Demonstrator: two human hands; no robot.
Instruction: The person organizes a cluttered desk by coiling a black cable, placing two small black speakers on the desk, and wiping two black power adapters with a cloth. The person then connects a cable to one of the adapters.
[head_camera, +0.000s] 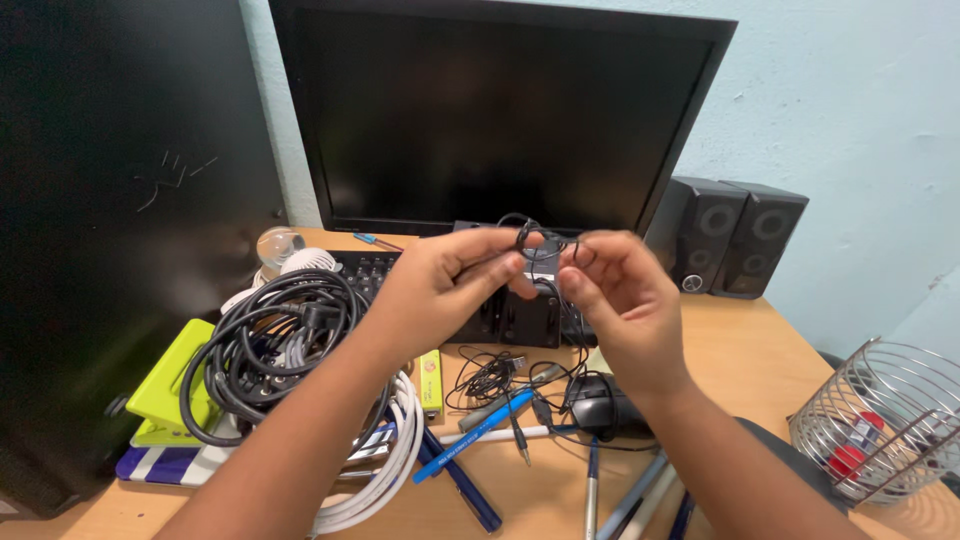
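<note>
My left hand (440, 285) and my right hand (620, 300) are raised together in front of the dark monitor (490, 110). Both pinch a thin black cable (530, 235) that loops between the fingertips. The cable's loose end hangs down to a small tangle (490, 378) on the wooden desk (760, 340), with a jack plug (520, 440) lying beside it. A black mouse (598, 405) sits under my right wrist. A black keyboard (375, 270) lies behind my hands, mostly hidden.
A coil of thick black cables (270, 345) and white cable (395, 460) lies at left over a yellow-green item (175, 385). Blue and grey pens (470, 440) lie scattered at front. Two black speakers (730, 235) stand at right, with a wire basket (885, 415) in front.
</note>
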